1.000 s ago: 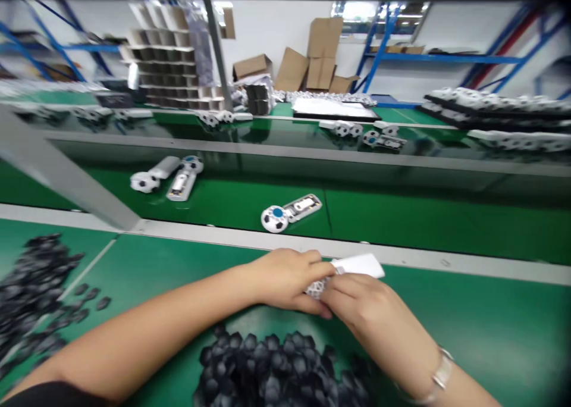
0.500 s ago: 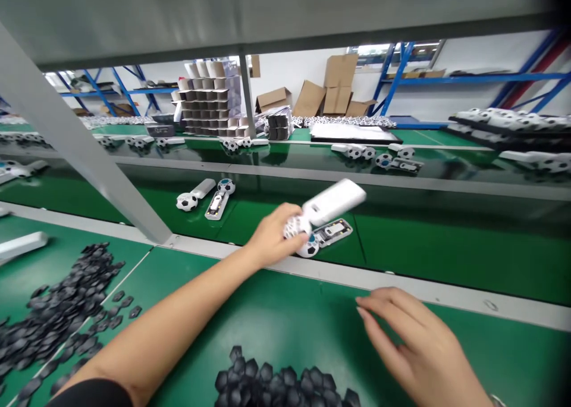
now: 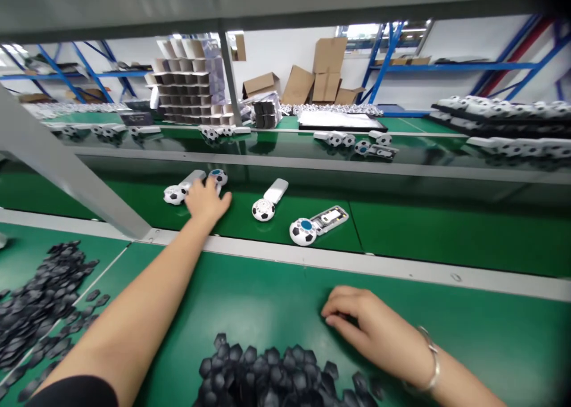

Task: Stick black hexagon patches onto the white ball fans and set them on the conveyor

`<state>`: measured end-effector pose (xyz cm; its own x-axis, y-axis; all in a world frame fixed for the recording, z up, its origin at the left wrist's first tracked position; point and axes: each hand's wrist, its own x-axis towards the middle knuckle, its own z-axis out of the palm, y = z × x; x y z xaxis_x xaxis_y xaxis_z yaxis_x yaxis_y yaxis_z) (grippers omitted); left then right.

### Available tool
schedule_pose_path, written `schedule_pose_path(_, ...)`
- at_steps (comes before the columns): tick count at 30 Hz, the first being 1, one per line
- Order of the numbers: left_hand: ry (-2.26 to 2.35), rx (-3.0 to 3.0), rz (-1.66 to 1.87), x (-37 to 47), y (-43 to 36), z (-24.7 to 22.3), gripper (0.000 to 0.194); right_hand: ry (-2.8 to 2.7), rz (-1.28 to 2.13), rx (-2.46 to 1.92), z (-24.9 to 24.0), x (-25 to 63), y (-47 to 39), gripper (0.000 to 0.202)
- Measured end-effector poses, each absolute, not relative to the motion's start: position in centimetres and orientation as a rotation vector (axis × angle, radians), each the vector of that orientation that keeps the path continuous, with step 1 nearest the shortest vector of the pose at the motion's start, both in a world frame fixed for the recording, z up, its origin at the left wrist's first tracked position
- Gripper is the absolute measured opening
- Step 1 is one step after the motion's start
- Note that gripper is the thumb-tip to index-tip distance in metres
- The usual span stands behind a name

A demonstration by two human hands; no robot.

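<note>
My left hand (image 3: 206, 203) reaches over the sunken green belt, fingers spread above a soccer-ball-patterned piece with a blue disc (image 3: 218, 177), whose handle it mostly covers. Left of it lies a similar piece with a white handle (image 3: 175, 194). Farther right on the belt rest a closed white-handled piece (image 3: 263, 209) and one with a blue disc and an open handle (image 3: 303, 231) showing its inside. My right hand (image 3: 352, 312) hovers over or rests on the green table, fingers curled with the tips together; nothing shows in them. Black pentagonal pieces (image 3: 272, 374) are heaped below it to the left.
Another black heap (image 3: 49, 294) lies at the left. A slanted grey post (image 3: 80, 169) stands beside my left forearm, and a grey shelf (image 3: 267, 2) hangs overhead. Across the belt are stacked cartons (image 3: 187, 85) and trays of ball pieces (image 3: 504, 112).
My left hand has let go of the white-handled ball piece, which now lies on the belt, and has moved left. My right hand has shifted left and its fingers have closed together.
</note>
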<state>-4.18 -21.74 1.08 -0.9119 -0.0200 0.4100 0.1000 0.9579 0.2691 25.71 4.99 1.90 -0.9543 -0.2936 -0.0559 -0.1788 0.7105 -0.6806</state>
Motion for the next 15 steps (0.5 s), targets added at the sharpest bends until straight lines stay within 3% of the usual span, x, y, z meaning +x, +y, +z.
schedule_pose_path(3,-2.886,0.151,-0.535,-6.5,-24.1,-0.2,0.069,2.686,-1.111,-0.443,2.3,25.8,5.4,0.027)
schedule_pose_path(8,-2.545,-0.16,-1.22,-5.7,-23.0,-0.1,0.076,2.549,-1.002,-0.585,3.1,26.8,5.1,0.025)
schedule_pose_path(12,-2.28,-0.532,-1.731,-0.6,-19.0,3.1,0.084,2.65,-0.602,-0.685,3.4,27.8,3.3,0.01)
schedule_pose_path(15,-2.233,-0.668,-1.735,3.8,-16.2,5.4,0.073,2.775,-0.183,-0.679,2.9,28.9,1.1,0.012)
